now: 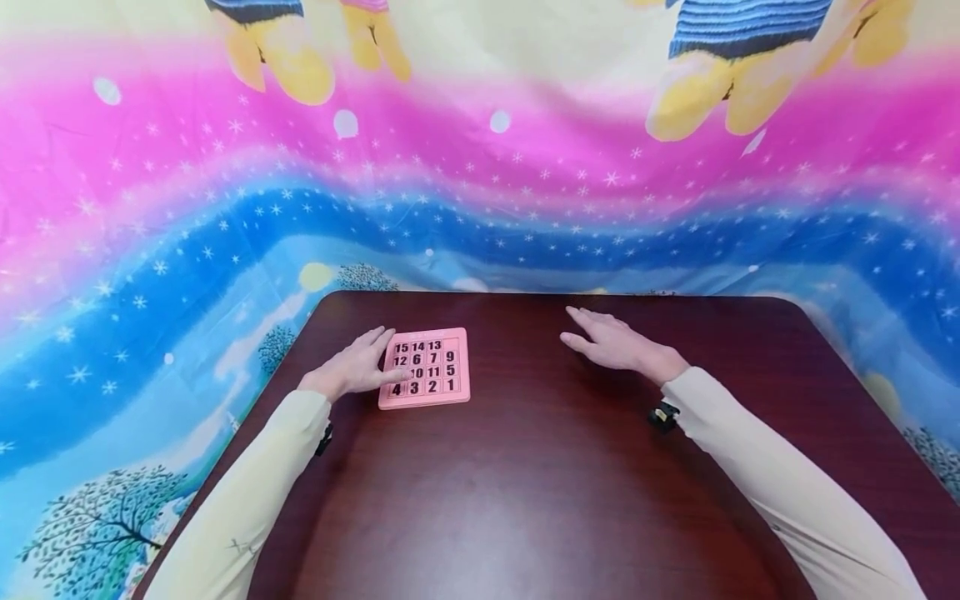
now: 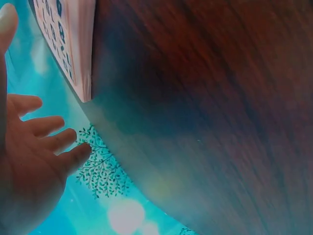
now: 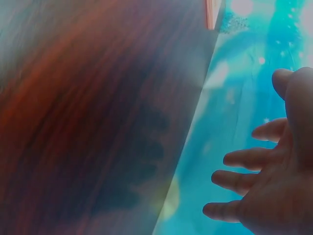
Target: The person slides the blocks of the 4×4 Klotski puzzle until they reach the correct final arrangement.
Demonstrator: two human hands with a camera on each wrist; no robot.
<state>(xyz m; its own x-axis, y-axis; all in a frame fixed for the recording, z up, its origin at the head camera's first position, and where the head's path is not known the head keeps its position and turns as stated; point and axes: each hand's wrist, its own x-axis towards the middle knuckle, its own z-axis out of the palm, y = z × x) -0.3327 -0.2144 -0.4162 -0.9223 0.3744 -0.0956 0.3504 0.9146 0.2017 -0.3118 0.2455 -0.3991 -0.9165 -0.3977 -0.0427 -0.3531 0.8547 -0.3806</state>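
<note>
A pink sliding number puzzle (image 1: 441, 372) lies flat on the dark wooden table, left of the middle. Black numbers mark its tiles, and the slot at its top right corner has no tile. At its left side is my left hand (image 1: 352, 364), the thumb stretched over the lower left tiles and partly hiding them. In the left wrist view the fingers of that hand (image 2: 34, 156) are spread and relaxed, beside the puzzle's edge (image 2: 80, 54). My right hand (image 1: 617, 342) hovers over the table to the right, holding nothing, its fingers (image 3: 239, 159) extended and parted.
The reddish-brown table (image 1: 480, 483) has rounded far corners. A colourful cloth backdrop (image 1: 480, 192) with snowflakes and trees hangs behind it and along both sides. Both forearms wear pale sleeves (image 1: 247, 492), and a small dark device (image 1: 663, 417) sits under the right wrist.
</note>
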